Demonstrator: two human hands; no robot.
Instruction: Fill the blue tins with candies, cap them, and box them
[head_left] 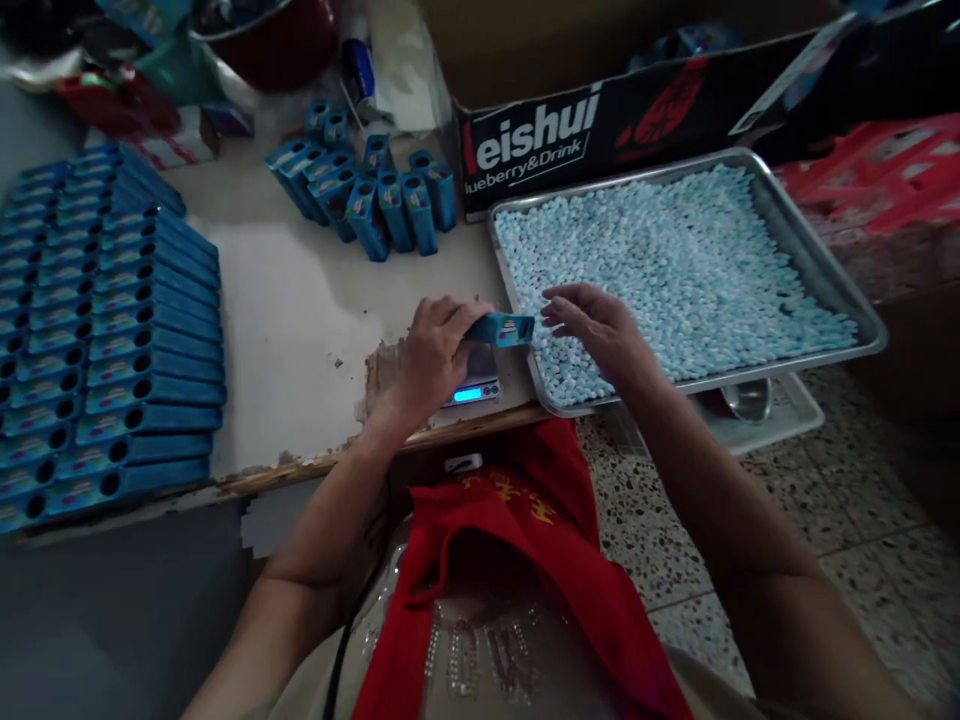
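Note:
My left hand (433, 350) is closed around a small blue box (504, 330), which lies tipped on its side with one end pointing at the tray. Just below it is a small digital scale (476, 390) with a lit blue display, partly hidden by that hand. Over the left part of a metal tray (874, 335) is my right hand (596, 330), fingers stretched towards the box and a short gap away from it. Many small pale blue and white pellets (660, 270) cover the tray's bottom.
Rows of blue boxes (150, 350) are packed at the table's left. Several more boxes (390, 205) stand loosely at the back. A black printed carton (540, 140) rises behind the tray. The table's worn front edge (300, 470) runs close to my red apron (525, 500).

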